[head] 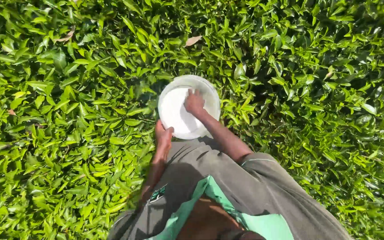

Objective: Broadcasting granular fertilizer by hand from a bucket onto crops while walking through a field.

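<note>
White bowl (178, 116) is sitting on the leafy bushes (67, 111); left hand (163, 135) is gripping its near rim; right hand (194, 103) is reaching inside, fingers bunched together.

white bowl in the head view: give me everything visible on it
The white bowl is round, smooth and looks like plastic, with a thin raised rim. It sits tilted toward the camera on top of the dense green bushes, in front of the person's body. The left hand grips its near rim; the right hand reaches inside, fingers against the inner surface. No contents are visible.
</note>
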